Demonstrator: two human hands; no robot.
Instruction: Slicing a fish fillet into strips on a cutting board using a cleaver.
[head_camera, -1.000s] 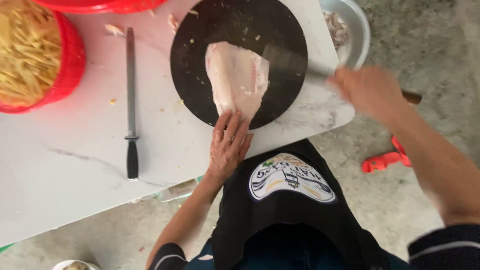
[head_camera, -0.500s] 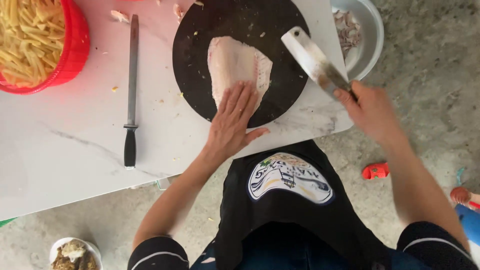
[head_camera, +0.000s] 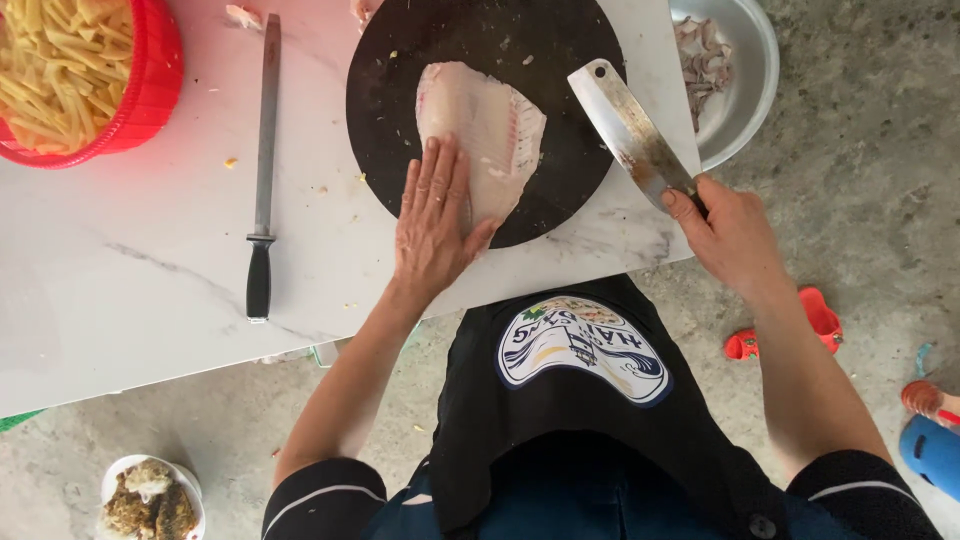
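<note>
Flat and spread, left hand (head_camera: 432, 222) pressing the near end of a pale pink-white fish fillet (head_camera: 482, 130) on a round black cutting board (head_camera: 560, 180). Long axis running toward and away from the body. Right hand (head_camera: 733, 235) clenched round a steel cleaver (head_camera: 628, 132), handle hidden, blade pointing up-left, raised over the board's right edge.

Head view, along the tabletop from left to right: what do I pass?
Red basket of yellow strips → sharpening steel → left hand pressed flat on the fish fillet on the round black board → cleaver held in the right hand → metal bowl.
</note>
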